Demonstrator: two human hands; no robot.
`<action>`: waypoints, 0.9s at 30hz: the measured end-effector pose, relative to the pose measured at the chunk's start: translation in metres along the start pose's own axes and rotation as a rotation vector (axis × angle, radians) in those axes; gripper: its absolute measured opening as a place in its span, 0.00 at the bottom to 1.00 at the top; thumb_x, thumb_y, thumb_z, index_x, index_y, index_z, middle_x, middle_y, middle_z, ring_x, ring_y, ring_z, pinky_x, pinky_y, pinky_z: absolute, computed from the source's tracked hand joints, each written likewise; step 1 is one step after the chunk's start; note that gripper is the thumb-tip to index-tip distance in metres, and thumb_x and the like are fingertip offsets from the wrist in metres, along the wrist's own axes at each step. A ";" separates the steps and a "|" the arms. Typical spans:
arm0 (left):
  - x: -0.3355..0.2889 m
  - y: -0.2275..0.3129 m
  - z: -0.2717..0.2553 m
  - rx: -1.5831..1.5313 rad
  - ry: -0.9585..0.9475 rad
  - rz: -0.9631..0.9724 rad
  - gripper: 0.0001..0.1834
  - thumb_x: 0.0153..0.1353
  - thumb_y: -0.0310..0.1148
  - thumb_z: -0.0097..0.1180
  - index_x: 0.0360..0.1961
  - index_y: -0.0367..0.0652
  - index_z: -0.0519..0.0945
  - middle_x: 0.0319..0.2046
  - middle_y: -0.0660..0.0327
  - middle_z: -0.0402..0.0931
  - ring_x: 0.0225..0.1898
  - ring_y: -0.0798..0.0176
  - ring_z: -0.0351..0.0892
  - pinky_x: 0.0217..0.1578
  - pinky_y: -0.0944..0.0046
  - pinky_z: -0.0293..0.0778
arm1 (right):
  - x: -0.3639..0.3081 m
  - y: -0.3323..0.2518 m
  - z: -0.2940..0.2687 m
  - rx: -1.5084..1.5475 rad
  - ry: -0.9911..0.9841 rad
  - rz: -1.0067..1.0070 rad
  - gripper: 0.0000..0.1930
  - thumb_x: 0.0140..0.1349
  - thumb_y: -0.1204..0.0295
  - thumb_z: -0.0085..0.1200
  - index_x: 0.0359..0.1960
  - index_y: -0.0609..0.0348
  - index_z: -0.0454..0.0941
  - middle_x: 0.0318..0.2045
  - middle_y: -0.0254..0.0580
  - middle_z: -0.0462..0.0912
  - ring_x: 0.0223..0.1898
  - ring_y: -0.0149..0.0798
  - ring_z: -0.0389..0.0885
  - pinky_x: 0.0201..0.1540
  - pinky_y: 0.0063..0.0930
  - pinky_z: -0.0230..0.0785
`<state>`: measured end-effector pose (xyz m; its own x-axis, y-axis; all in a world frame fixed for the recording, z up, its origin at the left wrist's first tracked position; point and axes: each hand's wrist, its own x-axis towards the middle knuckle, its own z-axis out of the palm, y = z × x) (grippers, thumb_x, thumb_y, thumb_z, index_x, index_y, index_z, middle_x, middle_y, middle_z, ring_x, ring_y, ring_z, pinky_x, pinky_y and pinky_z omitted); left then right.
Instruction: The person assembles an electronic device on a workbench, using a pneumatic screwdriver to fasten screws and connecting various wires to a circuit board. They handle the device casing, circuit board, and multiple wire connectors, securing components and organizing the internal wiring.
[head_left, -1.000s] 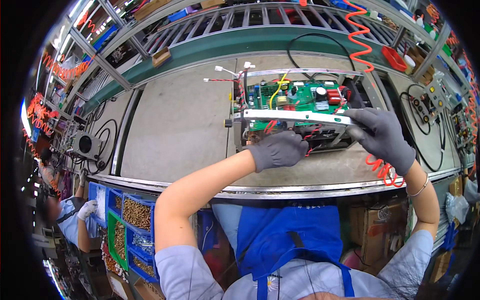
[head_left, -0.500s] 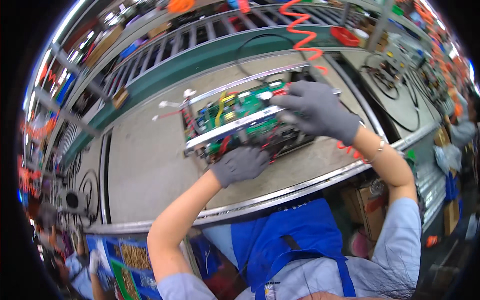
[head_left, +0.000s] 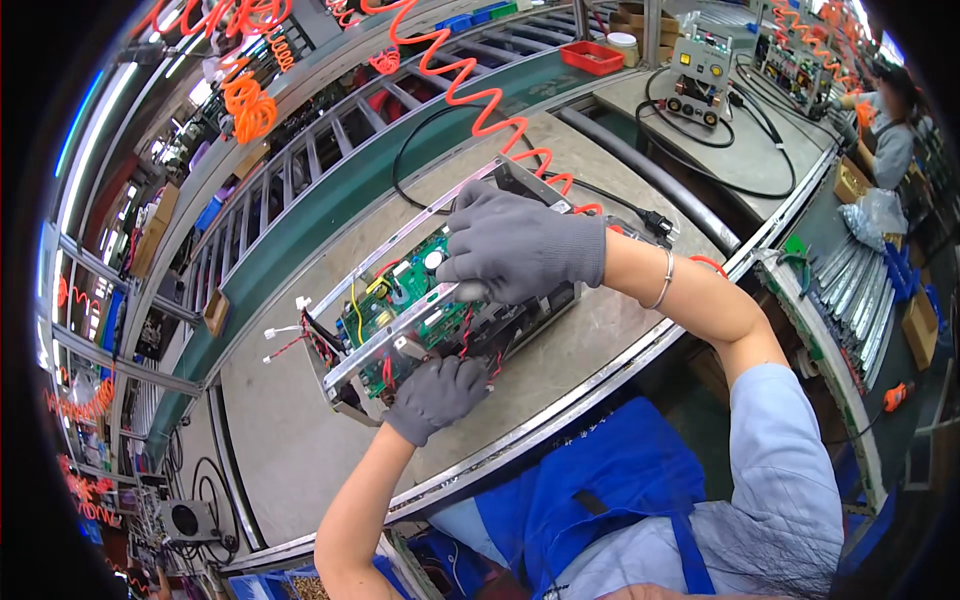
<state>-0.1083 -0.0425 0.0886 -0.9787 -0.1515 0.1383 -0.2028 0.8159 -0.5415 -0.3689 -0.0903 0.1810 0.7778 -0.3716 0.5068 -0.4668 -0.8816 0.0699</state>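
An open metal chassis (head_left: 378, 357) lies at a slant on the workbench, its two long rails running away to the right. Between the rails is a green circuit board (head_left: 402, 290) with a yellow wire and a round white-topped part. My right hand (head_left: 520, 250), in a grey glove, reaches over the chassis with bent fingers drawn together at the near rail; whatever they grip is hidden. My left hand (head_left: 436, 398), gloved too, curls at the near side beside red-and-black twisted wires (head_left: 466, 328). Its fingertips are partly hidden. Loose white connectors (head_left: 302, 303) stick out at the left end.
A coiled red air hose (head_left: 470, 80) hangs down behind the chassis. Beyond my right hand lies a black cable plug (head_left: 656, 224). A red tray (head_left: 592, 58) and a metal unit with cables (head_left: 700, 78) stand farther back. Another person (head_left: 888, 130) works at far right.
The view has swung, so the chassis appears lower and farther left. My right hand's fingers, apart before, are now drawn together over the near rail. My left hand stays at the near side.
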 end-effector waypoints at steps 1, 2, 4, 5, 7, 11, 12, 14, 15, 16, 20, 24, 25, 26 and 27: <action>0.001 -0.001 -0.002 0.010 0.007 0.004 0.14 0.62 0.45 0.55 0.39 0.45 0.79 0.31 0.65 0.71 0.30 0.67 0.73 0.27 0.66 0.73 | 0.000 0.002 0.002 0.016 0.052 -0.021 0.11 0.57 0.60 0.60 0.38 0.46 0.82 0.27 0.31 0.79 0.36 0.39 0.76 0.54 0.42 0.64; 0.002 -0.002 -0.003 0.021 0.014 0.008 0.14 0.62 0.44 0.55 0.39 0.45 0.79 0.31 0.65 0.71 0.30 0.67 0.73 0.27 0.66 0.73 | -0.002 0.005 0.000 0.013 0.088 -0.021 0.11 0.56 0.59 0.61 0.38 0.46 0.82 0.27 0.32 0.79 0.36 0.39 0.76 0.54 0.42 0.64; 0.005 -0.001 -0.003 0.002 0.052 -0.006 0.09 0.57 0.36 0.57 0.38 0.47 0.80 0.29 0.66 0.70 0.30 0.68 0.73 0.24 0.67 0.72 | -0.002 0.008 -0.003 0.028 0.141 -0.036 0.12 0.55 0.59 0.61 0.38 0.46 0.82 0.27 0.32 0.78 0.35 0.40 0.76 0.53 0.43 0.64; 0.007 -0.001 -0.002 -0.006 0.070 -0.016 0.08 0.55 0.32 0.58 0.37 0.47 0.80 0.28 0.66 0.70 0.30 0.69 0.74 0.23 0.68 0.71 | -0.005 0.012 -0.009 0.002 0.141 -0.010 0.12 0.54 0.60 0.62 0.38 0.46 0.82 0.26 0.33 0.78 0.34 0.41 0.76 0.52 0.42 0.64; 0.006 -0.002 -0.003 -0.007 0.043 0.007 0.09 0.55 0.32 0.57 0.38 0.47 0.81 0.29 0.65 0.71 0.30 0.68 0.75 0.22 0.68 0.72 | -0.005 0.010 -0.015 0.055 0.155 -0.030 0.12 0.53 0.60 0.62 0.39 0.46 0.82 0.26 0.33 0.77 0.34 0.41 0.76 0.51 0.42 0.64; 0.008 -0.001 -0.004 -0.312 -0.088 -0.143 0.09 0.62 0.37 0.51 0.37 0.44 0.78 0.28 0.59 0.75 0.26 0.60 0.76 0.26 0.61 0.75 | -0.004 0.006 -0.001 0.040 0.164 -0.083 0.14 0.52 0.59 0.62 0.39 0.46 0.82 0.26 0.32 0.76 0.33 0.40 0.75 0.50 0.40 0.63; 0.005 0.000 -0.005 -0.407 -0.131 -0.213 0.10 0.64 0.38 0.48 0.36 0.43 0.76 0.27 0.57 0.75 0.24 0.57 0.76 0.28 0.59 0.75 | -0.002 0.006 0.005 0.030 0.167 -0.100 0.14 0.52 0.59 0.62 0.39 0.46 0.82 0.26 0.32 0.76 0.33 0.40 0.75 0.50 0.40 0.63; -0.011 0.006 0.022 -0.260 -0.028 -0.104 0.11 0.59 0.37 0.55 0.39 0.44 0.81 0.28 0.61 0.74 0.23 0.63 0.77 0.18 0.64 0.74 | 0.000 0.002 0.007 0.028 0.148 -0.064 0.12 0.52 0.61 0.62 0.37 0.47 0.82 0.25 0.31 0.76 0.35 0.39 0.76 0.51 0.39 0.63; -0.010 0.005 0.025 -0.267 -0.042 -0.100 0.11 0.59 0.37 0.55 0.38 0.43 0.80 0.29 0.61 0.74 0.25 0.63 0.77 0.19 0.64 0.75 | -0.002 0.003 0.005 0.010 0.128 -0.035 0.11 0.52 0.62 0.62 0.36 0.47 0.82 0.24 0.31 0.76 0.35 0.38 0.77 0.52 0.39 0.63; -0.008 0.005 0.026 -0.273 -0.055 -0.097 0.11 0.59 0.37 0.55 0.38 0.43 0.80 0.29 0.61 0.74 0.26 0.63 0.77 0.20 0.64 0.75 | -0.002 0.002 0.003 0.015 0.118 -0.030 0.11 0.52 0.62 0.62 0.36 0.47 0.82 0.24 0.31 0.76 0.35 0.38 0.76 0.52 0.39 0.63; -0.004 0.000 0.019 -0.171 0.031 0.005 0.10 0.58 0.37 0.56 0.35 0.42 0.79 0.30 0.61 0.74 0.27 0.63 0.78 0.23 0.63 0.76 | -0.002 0.002 0.003 0.030 0.117 -0.015 0.11 0.53 0.62 0.62 0.38 0.47 0.83 0.24 0.32 0.76 0.34 0.39 0.75 0.52 0.39 0.63; -0.006 0.003 0.016 -0.219 -0.037 -0.079 0.10 0.58 0.37 0.56 0.35 0.42 0.79 0.32 0.61 0.76 0.28 0.63 0.78 0.24 0.62 0.76 | -0.001 0.002 -0.001 0.025 0.117 0.002 0.12 0.54 0.62 0.62 0.40 0.47 0.83 0.24 0.32 0.75 0.34 0.40 0.74 0.52 0.40 0.62; -0.006 0.002 0.019 -0.215 -0.018 -0.067 0.10 0.58 0.37 0.56 0.35 0.42 0.79 0.33 0.61 0.76 0.28 0.63 0.78 0.24 0.62 0.76 | 0.000 0.002 -0.001 0.012 0.121 -0.003 0.12 0.54 0.61 0.63 0.40 0.47 0.83 0.24 0.32 0.75 0.34 0.40 0.74 0.52 0.39 0.62; -0.006 0.003 0.020 -0.212 0.000 -0.055 0.11 0.58 0.38 0.56 0.35 0.42 0.79 0.33 0.61 0.76 0.27 0.63 0.78 0.24 0.62 0.75 | 0.000 0.001 -0.002 0.000 0.125 -0.008 0.13 0.54 0.61 0.63 0.40 0.47 0.83 0.24 0.32 0.75 0.34 0.40 0.74 0.52 0.39 0.62; -0.005 0.003 0.020 -0.204 0.003 -0.054 0.11 0.57 0.38 0.56 0.35 0.42 0.79 0.33 0.61 0.76 0.27 0.63 0.78 0.24 0.62 0.75 | 0.000 0.001 -0.002 0.000 0.118 -0.008 0.13 0.54 0.61 0.63 0.40 0.47 0.83 0.24 0.32 0.75 0.33 0.40 0.74 0.51 0.39 0.62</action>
<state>-0.1043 -0.0506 0.0696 -0.9666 -0.1962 0.1651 -0.2438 0.9028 -0.3544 -0.3705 -0.0909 0.1822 0.7269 -0.3277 0.6036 -0.4604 -0.8846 0.0742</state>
